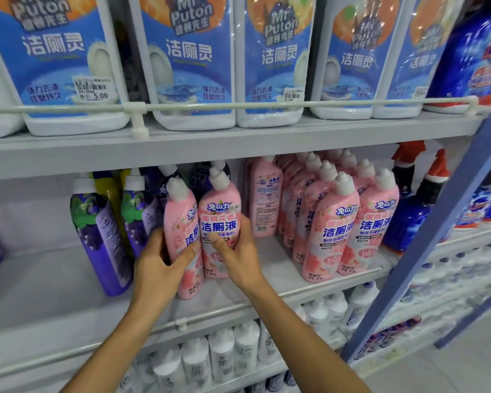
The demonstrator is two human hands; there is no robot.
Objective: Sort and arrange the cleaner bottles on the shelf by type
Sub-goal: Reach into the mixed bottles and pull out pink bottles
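Observation:
Two pink cleaner bottles with white caps stand side by side in the middle of the middle shelf (54, 290). My left hand (159, 268) grips the left pink bottle (179, 222) around its lower body. My right hand (238, 251) grips the right pink bottle (220, 214) in the same way. A packed group of pink bottles (335, 219) fills the shelf to the right, one of them turned backwards. Purple grape-label bottles (97, 231) lean at the left, with yellow and dark bottles behind them.
Large white and blue toilet-cleaner jugs (187, 58) line the top shelf behind a white rail (238, 104). Blue spray bottles with red triggers (414, 211) stand at the right by a blue upright post (437, 236). White bottles (221, 355) fill the lower shelf.

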